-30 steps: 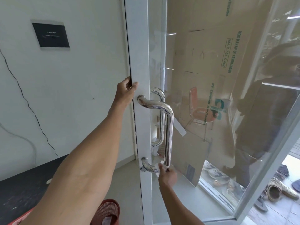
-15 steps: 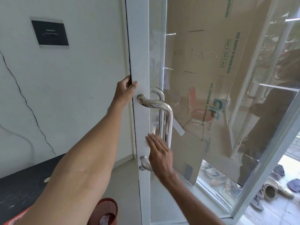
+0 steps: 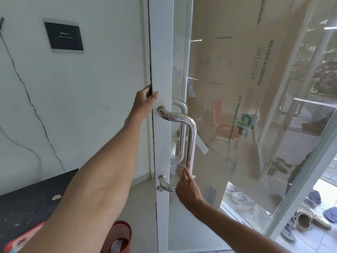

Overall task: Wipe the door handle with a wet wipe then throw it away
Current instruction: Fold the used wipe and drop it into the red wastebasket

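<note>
A chrome D-shaped door handle (image 3: pixel 191 141) is fixed to the white frame of a glass door (image 3: pixel 163 52). My left hand (image 3: pixel 145 102) grips the door's edge just above the handle's top mount. My right hand (image 3: pixel 187 188) is at the lower end of the handle's upright bar, with its fingers pressed against the bar. A thin white wet wipe (image 3: pixel 193 176) shows only as a pale bit past my fingertips. The rest of it is hidden under my hand.
A red mesh waste basket (image 3: pixel 119 234) stands on the floor below my left arm. A black tabletop (image 3: pixel 27 199) is at the lower left. Brown cardboard (image 3: pixel 237 79) leans behind the glass. Several shoes (image 3: pixel 306 219) lie outside at the lower right.
My right hand rose from the handle's bottom bend to mid-bar, then slid back down to the lower end. My left hand stays on the door edge.
</note>
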Motion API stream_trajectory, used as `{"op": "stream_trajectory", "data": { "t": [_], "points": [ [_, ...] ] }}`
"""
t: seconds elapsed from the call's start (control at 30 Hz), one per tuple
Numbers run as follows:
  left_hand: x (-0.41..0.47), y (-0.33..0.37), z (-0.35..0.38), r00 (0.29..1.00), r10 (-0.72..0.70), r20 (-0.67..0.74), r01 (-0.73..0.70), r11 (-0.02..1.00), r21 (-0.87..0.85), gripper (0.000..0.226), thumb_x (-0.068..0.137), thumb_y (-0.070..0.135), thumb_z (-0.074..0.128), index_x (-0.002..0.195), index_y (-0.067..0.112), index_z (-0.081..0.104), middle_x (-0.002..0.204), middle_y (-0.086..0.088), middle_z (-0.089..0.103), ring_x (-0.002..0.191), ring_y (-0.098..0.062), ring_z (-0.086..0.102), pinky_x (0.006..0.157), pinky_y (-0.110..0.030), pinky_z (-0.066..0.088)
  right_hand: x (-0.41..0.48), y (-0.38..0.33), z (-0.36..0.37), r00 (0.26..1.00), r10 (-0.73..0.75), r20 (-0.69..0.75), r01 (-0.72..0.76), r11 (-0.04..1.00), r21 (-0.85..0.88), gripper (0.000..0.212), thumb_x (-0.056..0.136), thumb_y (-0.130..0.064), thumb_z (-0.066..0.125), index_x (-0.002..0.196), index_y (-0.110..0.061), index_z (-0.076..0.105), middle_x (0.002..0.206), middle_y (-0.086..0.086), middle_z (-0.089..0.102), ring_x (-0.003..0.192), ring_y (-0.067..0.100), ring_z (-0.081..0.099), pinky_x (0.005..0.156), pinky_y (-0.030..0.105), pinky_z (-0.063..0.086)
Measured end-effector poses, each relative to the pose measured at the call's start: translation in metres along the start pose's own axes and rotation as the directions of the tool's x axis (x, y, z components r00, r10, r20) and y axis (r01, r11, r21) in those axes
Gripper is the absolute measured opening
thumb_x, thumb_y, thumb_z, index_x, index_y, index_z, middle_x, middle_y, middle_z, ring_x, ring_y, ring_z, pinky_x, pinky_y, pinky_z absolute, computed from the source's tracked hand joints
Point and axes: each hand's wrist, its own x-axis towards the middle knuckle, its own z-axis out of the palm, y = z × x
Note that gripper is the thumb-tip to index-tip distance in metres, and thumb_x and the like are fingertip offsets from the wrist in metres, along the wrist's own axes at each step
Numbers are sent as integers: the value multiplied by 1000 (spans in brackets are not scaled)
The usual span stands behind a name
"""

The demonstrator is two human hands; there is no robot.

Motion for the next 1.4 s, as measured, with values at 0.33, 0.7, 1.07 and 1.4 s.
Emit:
{"op": "stream_trajectory", "data": {
  "t": [0.33,0.7,1.07,1.4],
  "points": [
    [-62,-47,-5,951,-298,-77,301,953,32,57,90,33,68,141,15,50,131,-1,57,121,-14,58,100,-27,44,10,-44,-26,997,50,50,-68,458,886,45,79,-7,42,112,-21,70,106,11,72,100,28,65,110,35,34],
    [-158,-93,-90,795,-592,-133,602,797,47,32,96,24,60,127,18,63,121,-4,67,102,-16,66,93,-31,48,101,-18,-147,964,259,61,-23,-148,989,38,87,-1,39,111,-6,68,104,13,71,86,28,64,65,24,44],
    [-167,-71,-154,757,-618,-213,555,780,-289,32,84,9,76,114,13,66,103,-15,73,93,-29,73,68,-29,62,156,-47,-228,976,215,38,58,-423,904,27,86,-10,56,108,-20,68,107,8,67,86,21,62,67,23,52],
    [-161,-128,-174,665,-623,-412,607,772,-189,14,77,-7,76,76,6,69,84,-16,73,63,-30,75,73,-33,63,182,-82,-212,991,117,-70,111,-388,915,23,79,-3,61,96,-14,73,94,2,66,89,25,65,63,34,61]
  ]
}}
